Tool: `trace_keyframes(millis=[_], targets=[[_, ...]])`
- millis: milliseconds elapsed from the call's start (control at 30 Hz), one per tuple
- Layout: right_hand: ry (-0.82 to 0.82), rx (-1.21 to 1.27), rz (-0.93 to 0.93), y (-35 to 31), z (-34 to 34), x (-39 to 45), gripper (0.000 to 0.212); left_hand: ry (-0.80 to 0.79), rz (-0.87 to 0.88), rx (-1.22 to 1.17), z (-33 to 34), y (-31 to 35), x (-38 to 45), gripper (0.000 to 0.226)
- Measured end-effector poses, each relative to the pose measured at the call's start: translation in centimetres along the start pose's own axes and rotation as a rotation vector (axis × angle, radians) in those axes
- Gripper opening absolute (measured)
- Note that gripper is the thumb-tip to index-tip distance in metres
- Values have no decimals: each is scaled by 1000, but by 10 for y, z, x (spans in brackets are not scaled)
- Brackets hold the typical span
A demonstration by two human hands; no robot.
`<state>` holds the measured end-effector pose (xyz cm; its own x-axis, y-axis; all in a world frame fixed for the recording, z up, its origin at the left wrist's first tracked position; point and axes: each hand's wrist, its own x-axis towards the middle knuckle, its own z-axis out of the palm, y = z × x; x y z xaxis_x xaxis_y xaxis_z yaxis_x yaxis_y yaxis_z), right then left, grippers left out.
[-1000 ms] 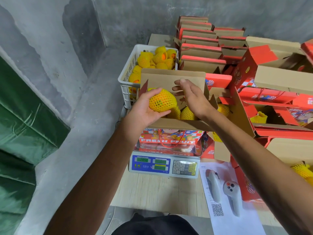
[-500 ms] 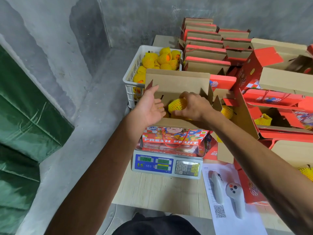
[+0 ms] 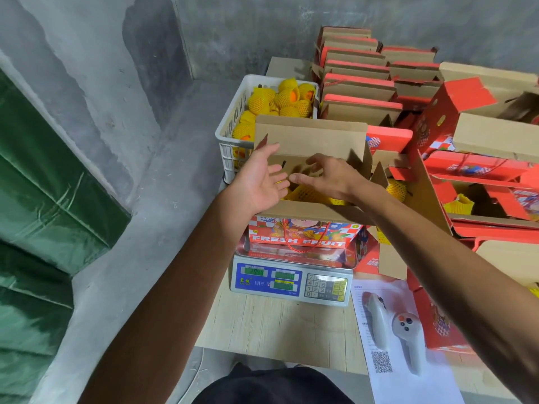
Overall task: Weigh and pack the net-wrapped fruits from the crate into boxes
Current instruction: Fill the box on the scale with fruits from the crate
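A red "FRESH FRUIT" box stands on the scale, its brown flaps up. Inside lie yellow net-wrapped fruits, mostly hidden by my hands. My left hand hovers palm-up over the box's left end, fingers straight and empty. My right hand hangs above the fruits with fingers spread and loosely bent, holding nothing. Behind the box, the white crate holds several more netted fruits.
Stacks of red and brown boxes fill the back and right, some open with fruit inside. Two white controllers lie on a printed sheet at the right. Bare wooden tabletop lies before the scale. Concrete wall and green tarp at left.
My left hand passed a netted fruit to the right hand, which set it into the box. Both hands have now let go and lifted slightly above the fruits.
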<state>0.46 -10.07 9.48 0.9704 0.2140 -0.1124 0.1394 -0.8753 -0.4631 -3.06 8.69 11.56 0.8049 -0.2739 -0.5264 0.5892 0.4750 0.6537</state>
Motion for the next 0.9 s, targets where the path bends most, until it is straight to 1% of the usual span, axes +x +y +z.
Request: trace_keyframes(millis=[200, 333, 500, 600, 733, 900], targets=[[12, 62, -15, -5, -3, 2, 83, 2, 8, 57, 2, 0, 3, 78], [51, 86, -38, -6, -5, 4, 76, 8, 5, 99, 5, 0, 7, 78], [76, 100, -87, -11, -12, 11, 63, -9, -8, 123, 11, 5, 14, 77], [134, 122, -107, -15, -16, 19, 50, -20, 1, 108, 15, 12, 19, 73], [181, 180, -141, -21, -22, 29, 36, -53, 40, 51, 17, 27, 25, 68], [220, 234, -219, -27, -29, 47, 25, -97, 103, -13, 14, 52, 40, 57]])
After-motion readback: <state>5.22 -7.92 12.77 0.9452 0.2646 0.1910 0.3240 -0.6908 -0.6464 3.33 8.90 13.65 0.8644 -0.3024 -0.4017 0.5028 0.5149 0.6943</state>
